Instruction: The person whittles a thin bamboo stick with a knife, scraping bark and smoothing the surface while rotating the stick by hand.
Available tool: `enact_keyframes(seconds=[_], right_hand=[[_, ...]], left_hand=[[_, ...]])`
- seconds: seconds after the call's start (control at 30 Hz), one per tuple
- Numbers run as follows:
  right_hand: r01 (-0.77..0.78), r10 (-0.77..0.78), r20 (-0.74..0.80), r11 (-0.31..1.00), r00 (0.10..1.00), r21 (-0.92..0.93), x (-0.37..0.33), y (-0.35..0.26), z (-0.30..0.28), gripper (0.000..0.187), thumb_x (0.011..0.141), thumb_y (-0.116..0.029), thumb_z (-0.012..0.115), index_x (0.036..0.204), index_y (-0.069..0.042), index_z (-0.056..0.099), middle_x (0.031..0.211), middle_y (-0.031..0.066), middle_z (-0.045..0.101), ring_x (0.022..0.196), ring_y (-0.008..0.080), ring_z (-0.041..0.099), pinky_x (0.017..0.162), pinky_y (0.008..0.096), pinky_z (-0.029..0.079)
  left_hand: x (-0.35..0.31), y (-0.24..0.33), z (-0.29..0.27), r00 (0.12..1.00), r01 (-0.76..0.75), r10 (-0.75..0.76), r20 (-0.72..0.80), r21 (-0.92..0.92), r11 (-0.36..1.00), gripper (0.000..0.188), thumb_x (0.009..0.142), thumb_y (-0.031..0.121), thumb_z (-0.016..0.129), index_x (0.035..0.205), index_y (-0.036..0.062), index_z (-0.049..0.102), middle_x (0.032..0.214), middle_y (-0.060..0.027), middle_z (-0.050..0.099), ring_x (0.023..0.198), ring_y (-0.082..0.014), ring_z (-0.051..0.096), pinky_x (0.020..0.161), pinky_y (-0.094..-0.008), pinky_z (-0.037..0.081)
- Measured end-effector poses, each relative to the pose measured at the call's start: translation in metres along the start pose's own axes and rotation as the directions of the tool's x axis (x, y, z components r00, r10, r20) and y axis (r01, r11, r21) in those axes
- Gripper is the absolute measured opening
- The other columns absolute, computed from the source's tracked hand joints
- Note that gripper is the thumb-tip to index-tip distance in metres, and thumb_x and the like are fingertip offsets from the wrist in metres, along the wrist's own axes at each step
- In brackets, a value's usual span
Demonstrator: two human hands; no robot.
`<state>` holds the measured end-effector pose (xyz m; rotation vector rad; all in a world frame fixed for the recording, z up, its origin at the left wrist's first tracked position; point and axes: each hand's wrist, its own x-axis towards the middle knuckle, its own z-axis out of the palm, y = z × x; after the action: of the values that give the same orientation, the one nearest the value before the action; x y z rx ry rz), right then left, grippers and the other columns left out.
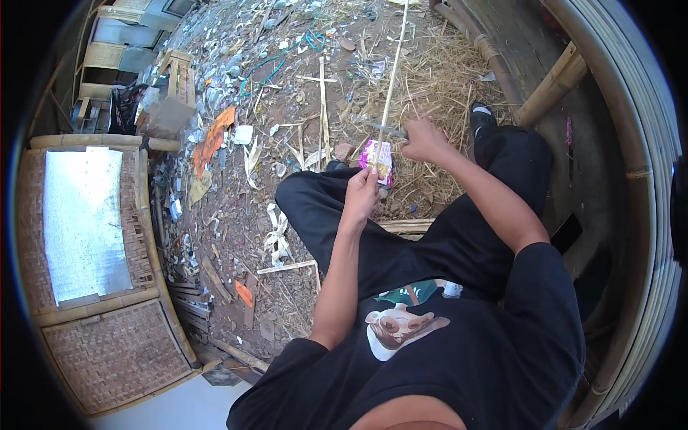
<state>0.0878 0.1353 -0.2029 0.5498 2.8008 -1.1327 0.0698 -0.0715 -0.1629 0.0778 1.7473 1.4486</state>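
Observation:
A long, thin pale bamboo strip (pixel 392 82) runs from my left hand up past the top edge of the view. My left hand (pixel 363 192) is closed round its near end, between my knees. In my right hand (pixel 426 140) is a knife (pixel 380 128), gripped by the handle. Its grey blade lies across the strip, a little beyond my left hand, and seems to touch it. The right hand is slightly blurred. Beneath the strip, a purple and yellow packet (pixel 377 162) rests on the ground.
Dry straw (pixel 437 86) covers the ground ahead, with scattered litter to the left. Narrow wood strips (pixel 324 107) lie there, near an orange scrap (pixel 214 140). A woven bamboo panel (pixel 107 347) stands at far left. Bamboo poles (pixel 555 84) frame the right side.

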Motion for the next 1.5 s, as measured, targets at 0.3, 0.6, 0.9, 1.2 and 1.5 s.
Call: enact_keyframes(seconds=[0.3, 0.6, 0.9, 1.2, 1.5], right_hand=[[-0.020, 0.013, -0.159, 0.999, 0.987, -0.043, -0.002, -0.017, 0.039, 0.020, 0.071, -0.016, 0.060, 0.069, 0.003, 0.065, 0.070, 0.0251, 0.063, 0.068, 0.0412, 0.065, 0.069, 0.0476, 0.054], [0.058, -0.067, -0.171, 0.997, 0.983, -0.055, 0.004, -0.016, 0.046, 0.019, 0.075, -0.015, 0.058, 0.077, 0.002, 0.066, 0.073, 0.0264, 0.063, 0.072, 0.0416, 0.065, 0.068, 0.0476, 0.053], [0.023, -0.037, -0.200, 0.997, 0.979, -0.073, 0.020, 0.004, 0.065, 0.021, 0.078, -0.011, 0.049, 0.075, 0.001, 0.066, 0.074, 0.0252, 0.064, 0.072, 0.0386, 0.067, 0.065, 0.0457, 0.054], [-0.270, 0.273, -0.213, 0.962, 0.938, 0.041, 0.052, 0.057, 0.057, 0.025, 0.087, -0.015, 0.046, 0.088, 0.000, 0.066, 0.085, 0.0217, 0.066, 0.080, 0.0368, 0.067, 0.068, 0.0452, 0.053], [-0.454, 0.445, -0.305, 0.890, 0.842, 0.046, 0.058, 0.094, 0.032, 0.017, 0.084, -0.011, 0.055, 0.087, 0.000, 0.068, 0.085, 0.0194, 0.066, 0.083, 0.0338, 0.067, 0.073, 0.0417, 0.053]], left_hand=[[0.023, -0.001, 0.011, 0.949, -0.137, 0.277, -0.148, 0.598, 0.789, 0.028, 0.096, 0.022, 0.045, 0.108, -0.0009, 0.056, 0.070, -0.0169, 0.058, 0.064, -0.0278, 0.058, 0.061, -0.0392, 0.043], [0.056, -0.023, 0.007, 0.905, -0.247, 0.411, -0.112, 0.647, 0.721, 0.032, 0.096, 0.020, 0.046, 0.118, -0.0008, 0.054, 0.089, -0.0245, 0.063, 0.080, -0.0370, 0.061, 0.071, -0.0414, 0.045], [0.031, -0.008, 0.010, 0.988, -0.081, 0.120, -0.102, 0.329, 0.941, 0.026, 0.097, 0.018, 0.045, 0.111, 0.0009, 0.058, 0.059, -0.0011, 0.047, 0.048, -0.0075, 0.041, 0.044, -0.0292, 0.035], [-0.011, -0.008, 0.023, 0.999, -0.026, 0.018, 0.043, 0.209, 0.978, 0.025, 0.100, 0.020, 0.042, 0.118, 0.0061, 0.051, 0.056, 0.0081, 0.028, 0.039, -0.0018, 0.024, 0.035, -0.0200, 0.020], [-0.069, -0.007, -0.004, 0.989, 0.122, -0.136, 0.059, 0.200, 0.972, 0.026, 0.100, 0.023, 0.042, 0.118, 0.0065, 0.052, 0.056, 0.0085, 0.027, 0.041, -0.0010, 0.023, 0.036, -0.0197, 0.018]])
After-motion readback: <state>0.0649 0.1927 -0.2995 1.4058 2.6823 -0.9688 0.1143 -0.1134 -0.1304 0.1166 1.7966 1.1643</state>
